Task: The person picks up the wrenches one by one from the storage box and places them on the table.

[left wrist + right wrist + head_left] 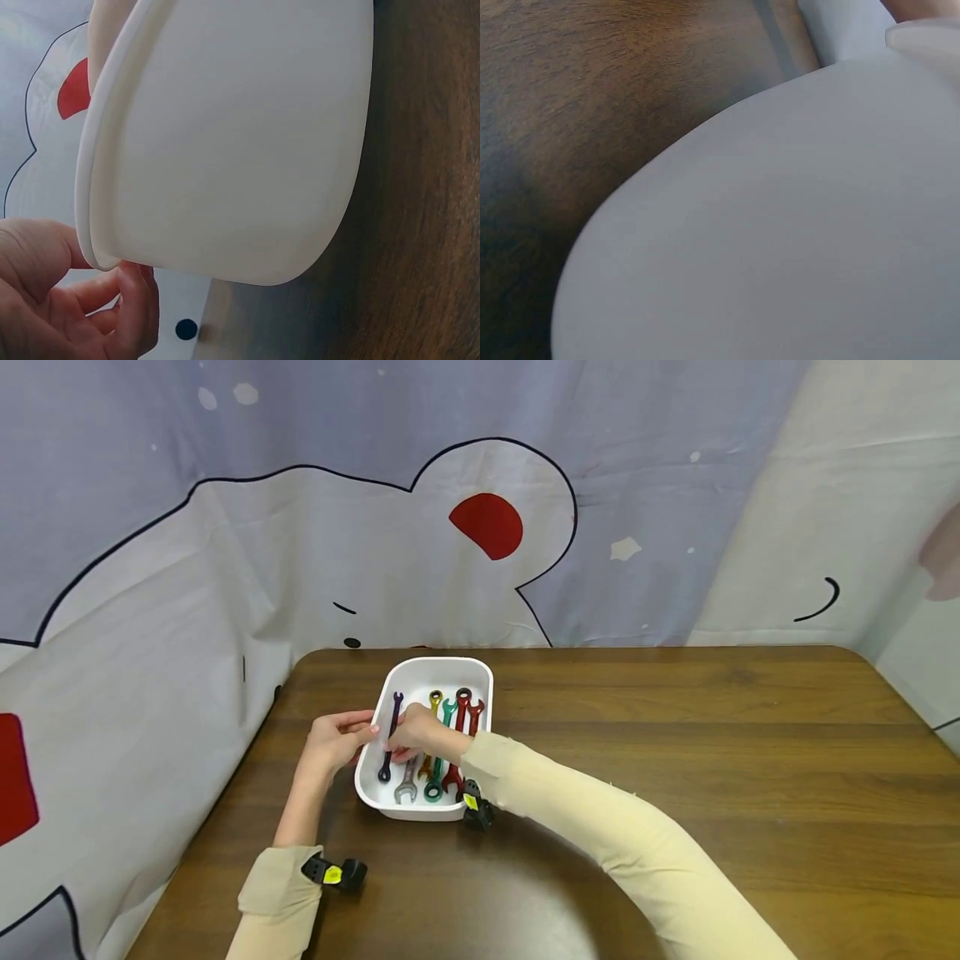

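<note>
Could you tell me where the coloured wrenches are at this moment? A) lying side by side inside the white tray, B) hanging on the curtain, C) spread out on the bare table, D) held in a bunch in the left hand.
A: the head view shows the wrenches lying side by side within the white tray, with the right hand reaching in over them and the left hand at the tray's left rim.

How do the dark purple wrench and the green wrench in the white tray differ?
The dark purple wrench lies at the tray's left side, close to the wall; the green wrench lies nearer the middle, among the other wrenches. The purple one looks slimmer; the green one ends in a larger ring at the near end. The right hand covers part of the green wrench and sits beside the purple one. Both lie lengthwise in the white tray.
</note>
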A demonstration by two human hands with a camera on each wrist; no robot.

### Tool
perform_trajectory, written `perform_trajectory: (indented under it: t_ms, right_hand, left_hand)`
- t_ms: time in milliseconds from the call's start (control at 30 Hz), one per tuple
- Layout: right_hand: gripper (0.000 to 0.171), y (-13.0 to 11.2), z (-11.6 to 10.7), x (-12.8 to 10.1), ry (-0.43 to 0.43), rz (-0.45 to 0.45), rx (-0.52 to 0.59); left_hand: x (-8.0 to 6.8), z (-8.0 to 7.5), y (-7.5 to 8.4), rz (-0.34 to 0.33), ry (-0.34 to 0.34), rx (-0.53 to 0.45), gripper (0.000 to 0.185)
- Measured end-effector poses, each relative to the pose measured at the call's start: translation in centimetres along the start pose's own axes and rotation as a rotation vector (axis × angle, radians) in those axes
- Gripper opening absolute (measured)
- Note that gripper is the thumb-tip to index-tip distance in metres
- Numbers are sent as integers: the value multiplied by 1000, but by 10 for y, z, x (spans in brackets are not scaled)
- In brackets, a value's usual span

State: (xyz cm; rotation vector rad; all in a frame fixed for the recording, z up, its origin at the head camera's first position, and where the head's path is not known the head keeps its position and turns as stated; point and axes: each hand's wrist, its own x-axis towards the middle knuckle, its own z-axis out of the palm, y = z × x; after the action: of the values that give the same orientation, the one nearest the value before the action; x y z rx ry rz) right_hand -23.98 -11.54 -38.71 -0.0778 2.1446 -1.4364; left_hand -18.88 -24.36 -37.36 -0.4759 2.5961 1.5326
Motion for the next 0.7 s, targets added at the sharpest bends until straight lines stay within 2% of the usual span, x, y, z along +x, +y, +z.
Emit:
perform_trajectory:
  t_ms: [433, 700]
  right_hand:
    - [7, -1, 2, 2, 17, 16, -54]
    - [6, -1, 2, 5, 22, 22, -49]
  left_hand:
    - [0, 1, 1, 6, -15, -18, 41]
    - [0, 2, 0, 14, -9, -36, 41]
